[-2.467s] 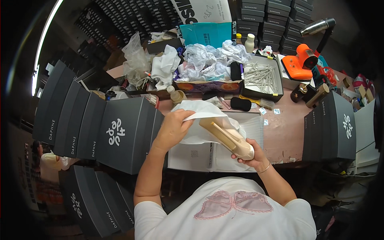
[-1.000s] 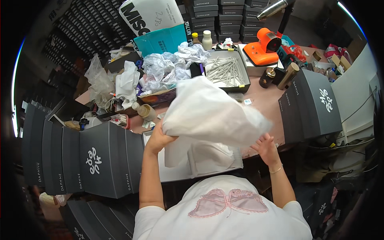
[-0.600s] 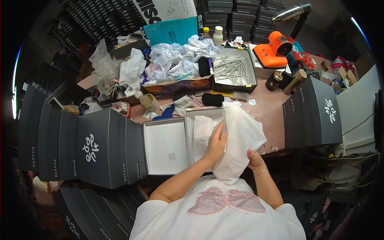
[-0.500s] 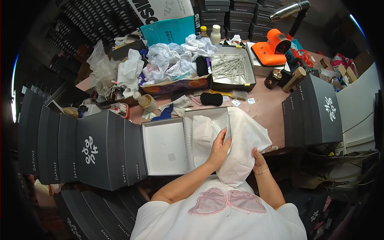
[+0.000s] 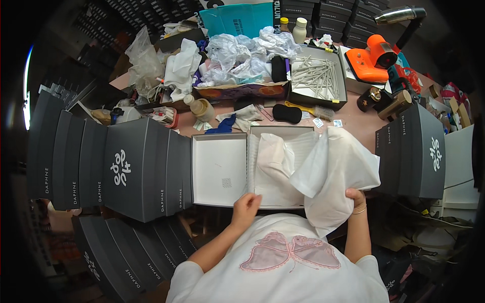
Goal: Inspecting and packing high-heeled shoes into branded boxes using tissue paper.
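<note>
My right hand (image 5: 356,198) grips the lower right side of a bulky bundle in thin white wrapping (image 5: 339,177). A loose flap of the wrapping hangs leftward over an open shoe box (image 5: 255,194); what the bundle holds is hidden. Inside that box lies a smaller white-wrapped item (image 5: 273,155), against ribbed white lining. My left hand (image 5: 246,209), fingers curled in and nothing visible in them, is at the front edge where the box meets its pale-inside lid (image 5: 218,166), which lies flat to the left.
Dark shoe boxes (image 5: 136,171) stand in rows to the left, more (image 5: 411,151) to the right. Behind are a black sponge (image 5: 287,114), a brush (image 5: 323,112), a bottle (image 5: 201,108), crumpled white paper (image 5: 242,55), a box of pale sticks (image 5: 317,78) and an orange lamp-like device (image 5: 371,58).
My left hand has let go of the white-wrapped bundle and moved down and left. The bundle has shifted right in my right hand, showing more of the box. The whole view has shifted.
</note>
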{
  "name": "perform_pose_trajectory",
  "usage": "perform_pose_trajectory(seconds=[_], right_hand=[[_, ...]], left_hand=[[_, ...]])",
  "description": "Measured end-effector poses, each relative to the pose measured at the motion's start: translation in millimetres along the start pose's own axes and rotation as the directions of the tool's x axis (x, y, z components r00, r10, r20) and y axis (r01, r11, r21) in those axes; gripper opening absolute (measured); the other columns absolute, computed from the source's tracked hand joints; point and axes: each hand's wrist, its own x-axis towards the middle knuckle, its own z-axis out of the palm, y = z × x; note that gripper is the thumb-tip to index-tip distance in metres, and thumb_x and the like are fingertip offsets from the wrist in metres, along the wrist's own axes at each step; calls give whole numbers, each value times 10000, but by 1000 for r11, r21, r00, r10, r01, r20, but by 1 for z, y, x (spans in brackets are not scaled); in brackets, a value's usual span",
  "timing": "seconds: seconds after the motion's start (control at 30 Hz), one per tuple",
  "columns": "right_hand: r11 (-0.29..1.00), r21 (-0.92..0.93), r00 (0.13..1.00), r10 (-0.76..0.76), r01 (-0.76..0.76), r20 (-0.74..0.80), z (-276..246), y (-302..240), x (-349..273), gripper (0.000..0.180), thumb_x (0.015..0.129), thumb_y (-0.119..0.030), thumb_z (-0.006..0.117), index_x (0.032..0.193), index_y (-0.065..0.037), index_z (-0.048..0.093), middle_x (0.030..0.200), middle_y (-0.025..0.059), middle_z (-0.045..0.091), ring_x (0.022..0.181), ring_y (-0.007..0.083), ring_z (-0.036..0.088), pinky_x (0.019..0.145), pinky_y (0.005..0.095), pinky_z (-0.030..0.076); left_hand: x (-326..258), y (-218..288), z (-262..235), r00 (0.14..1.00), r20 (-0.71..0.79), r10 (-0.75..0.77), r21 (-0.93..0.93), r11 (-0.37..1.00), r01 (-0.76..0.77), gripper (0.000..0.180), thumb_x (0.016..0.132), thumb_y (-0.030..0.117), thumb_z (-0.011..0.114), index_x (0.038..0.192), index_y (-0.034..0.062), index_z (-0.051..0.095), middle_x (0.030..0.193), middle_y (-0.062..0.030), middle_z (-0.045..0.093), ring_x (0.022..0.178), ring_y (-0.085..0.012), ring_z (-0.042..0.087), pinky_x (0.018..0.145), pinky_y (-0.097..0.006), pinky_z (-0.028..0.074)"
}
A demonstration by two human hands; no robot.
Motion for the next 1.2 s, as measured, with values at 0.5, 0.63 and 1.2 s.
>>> perform_pose_trajectory(seconds=[0.5, 0.63, 1.2], right_hand=[[985, 16, 977, 173, -172, -123, -60, 4, -5, 661, 672, -55, 726, 1275, 33, 470, 1183, 165, 593, 1074, 300, 605, 977, 411, 490], [977, 129, 964, 194, -172, -183, -54, 0, -22, 668, 675, -67, 726, 1283, 30, 465, 1190, 162, 589, 1083, 298, 601, 980, 416, 486], [381, -889, 941, -113, -256, -319, -102, -35, 44, 688, 714, -167, 750, 1292, 74, 463, 1175, 185, 606, 1065, 279, 589, 918, 363, 467]], left_hand=[[-11, -59, 2, 873, -487, -20, -106, 994, -36, 327, 983, 232, 505, 916, -65, 625, 692, -70, 600, 640, -165, 565, 609, -273, 445], [-23, -38, 4, 888, -267, 375, 157, 926, -343, 258, 925, 129, 568, 1098, -46, 644, 1148, -239, 609, 996, -345, 629, 871, -338, 484], [18, 41, 46, 743, 655, 138, 661, 373, -651, 338, 769, 443, 671, 827, 110, 688, 1013, -45, 636, 944, -217, 587, 875, -538, 354]])
